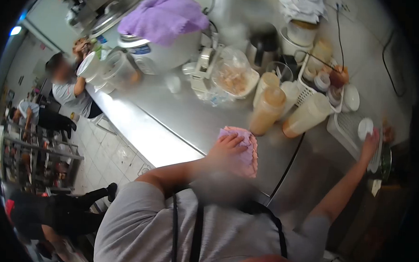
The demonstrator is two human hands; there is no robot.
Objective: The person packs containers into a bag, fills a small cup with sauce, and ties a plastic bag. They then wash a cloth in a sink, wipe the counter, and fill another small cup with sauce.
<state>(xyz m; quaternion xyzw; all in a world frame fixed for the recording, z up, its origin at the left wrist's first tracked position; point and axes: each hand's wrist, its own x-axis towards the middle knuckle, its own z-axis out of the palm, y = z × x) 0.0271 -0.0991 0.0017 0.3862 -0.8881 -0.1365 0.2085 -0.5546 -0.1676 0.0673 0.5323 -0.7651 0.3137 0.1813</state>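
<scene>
My left hand rests on a folded pink and purple cloth, pressing it against the steel counter. Its fingers curve over the cloth's upper part. Far to the right, my right hand holds a small round white cup or lid at a white perforated basket. The right fingertips are partly hidden. Just beyond the cloth stand an orange-brown sauce squeeze bottle and a paler squeeze bottle with orange sauce low inside.
A rice cooker with a purple towel stands at the back. Near it are a tape dispenser, a bagged bowl of food and clear containers. Several people work on the left, one at the counter's far end.
</scene>
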